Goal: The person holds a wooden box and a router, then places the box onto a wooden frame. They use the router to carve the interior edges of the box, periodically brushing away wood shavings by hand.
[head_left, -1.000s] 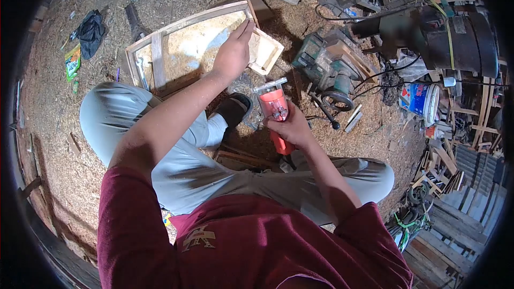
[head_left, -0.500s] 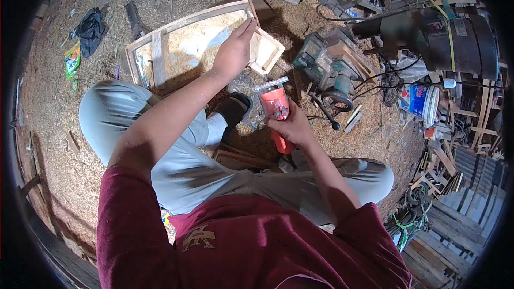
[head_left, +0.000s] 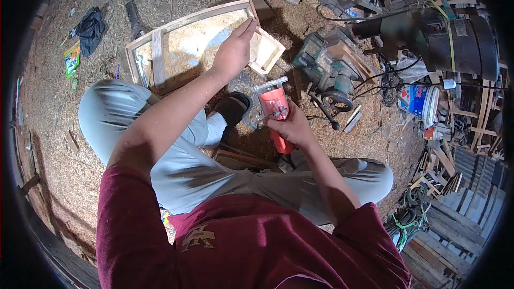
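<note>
My left hand (head_left: 235, 52) is on the right end of a curved wooden frame (head_left: 206, 13), gripping its edge with the fingers lying along it; the thumb is hidden. A pale squared wooden end (head_left: 272, 51) juts out to the right of that hand. Wrapped in my right hand (head_left: 293, 127) is an orange-red trim router (head_left: 275, 108), its flat metal base facing away from me, just below the frame's end and apart from it. A wrench-like metal tool (head_left: 142, 69) lies at the left side of the frame.
Sawdust covers the ground (head_left: 69, 109). To the right stands a green machine with a handwheel (head_left: 337, 99), beside black cables, a white bucket (head_left: 423, 101) and piles of scrap wood (head_left: 441, 166). My sandalled foot (head_left: 235, 108) is near the frame. A black bag (head_left: 92, 31) lies at left.
</note>
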